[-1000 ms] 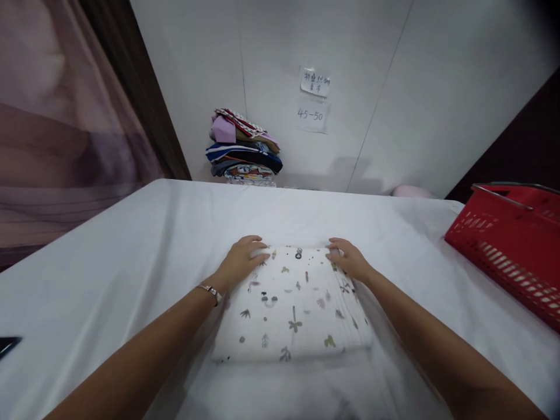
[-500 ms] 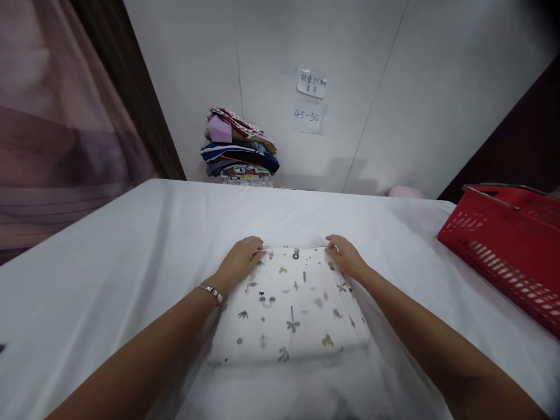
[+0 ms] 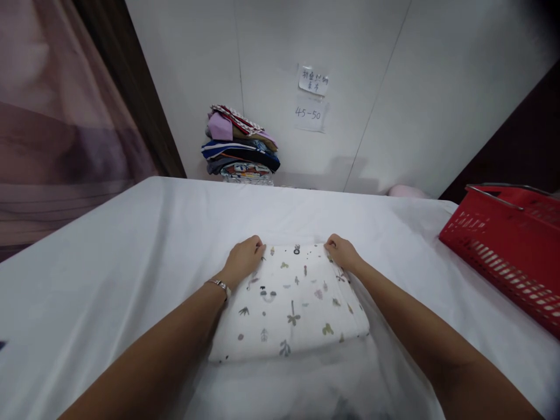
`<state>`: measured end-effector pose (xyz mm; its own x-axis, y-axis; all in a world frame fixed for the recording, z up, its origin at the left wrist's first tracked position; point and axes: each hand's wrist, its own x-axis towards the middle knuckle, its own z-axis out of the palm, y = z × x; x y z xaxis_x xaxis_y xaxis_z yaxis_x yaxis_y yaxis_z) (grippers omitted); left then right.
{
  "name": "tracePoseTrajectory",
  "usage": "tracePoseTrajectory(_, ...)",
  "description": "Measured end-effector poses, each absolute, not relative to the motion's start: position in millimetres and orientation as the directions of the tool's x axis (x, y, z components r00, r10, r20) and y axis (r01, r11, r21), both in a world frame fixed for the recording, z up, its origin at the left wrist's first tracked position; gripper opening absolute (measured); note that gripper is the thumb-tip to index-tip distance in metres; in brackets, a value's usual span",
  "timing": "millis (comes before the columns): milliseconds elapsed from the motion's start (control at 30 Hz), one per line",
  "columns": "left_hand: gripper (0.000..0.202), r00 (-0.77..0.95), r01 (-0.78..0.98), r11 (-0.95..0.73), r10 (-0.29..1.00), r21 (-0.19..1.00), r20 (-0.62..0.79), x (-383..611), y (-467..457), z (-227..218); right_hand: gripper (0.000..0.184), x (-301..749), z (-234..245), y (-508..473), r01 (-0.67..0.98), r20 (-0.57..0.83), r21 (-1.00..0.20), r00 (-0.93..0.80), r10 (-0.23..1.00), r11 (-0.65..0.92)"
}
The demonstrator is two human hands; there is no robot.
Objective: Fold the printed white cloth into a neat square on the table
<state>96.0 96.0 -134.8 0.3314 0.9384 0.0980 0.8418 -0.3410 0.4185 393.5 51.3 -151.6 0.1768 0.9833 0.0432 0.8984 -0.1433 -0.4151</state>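
A folded white cloth (image 3: pixel 293 303) printed with small plants and shapes lies on the white-covered table (image 3: pixel 175 233) in front of me. My left hand (image 3: pixel 245 256) pinches its far left corner, with fingertips closed on the edge. At the far right corner, my right hand (image 3: pixel 343 252) grips the cloth in the same way. The near edge of the cloth, a thick fold, rests toward me. A silver bracelet (image 3: pixel 221 286) circles my left wrist. What lies beneath the cloth is hidden.
Against the wall, behind the table's far edge, rises a stack of folded clothes (image 3: pixel 240 146). A red plastic basket (image 3: pixel 507 245) with a metal handle stands at the right. Two handwritten paper notes (image 3: pixel 310 114) hang on the wall. Pinkish curtain (image 3: pixel 56 128) covers the left side.
My fingers have closed more tightly on the two far corners of the cloth. The cloth has barely shifted, and the view has moved slightly.
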Motion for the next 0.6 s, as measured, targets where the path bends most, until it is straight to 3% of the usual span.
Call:
tracePoseTrajectory(100, 0.02, 0.327, 0.851, -0.344, 0.938, 0.396, 0.113, 97, 96, -138, 0.02, 388, -142, 46, 0.942, 0.053, -0.32, 0.118, 0.992, -0.095)
tracePoseTrajectory(200, 0.019, 0.335, 0.852, -0.362, 0.932, 0.378, 0.137, 97, 95, -138, 0.022, 376, -134, 43, 0.972, 0.111, -0.225, -0.046, 0.993, 0.071)
tracePoseTrajectory(300, 0.019, 0.33, 0.857, -0.365, 0.931, 0.363, 0.156, 98, 93, -138, 0.025, 366, -131, 44, 0.959, 0.099, -0.231, -0.143, 0.985, 0.162)
tracePoseTrajectory(600, 0.022, 0.335, 0.852, -0.37, 0.929, 0.372, 0.158, 98, 91, -134, 0.022, 362, -140, 52, 0.967, 0.072, -0.254, 0.016, 0.997, 0.003)
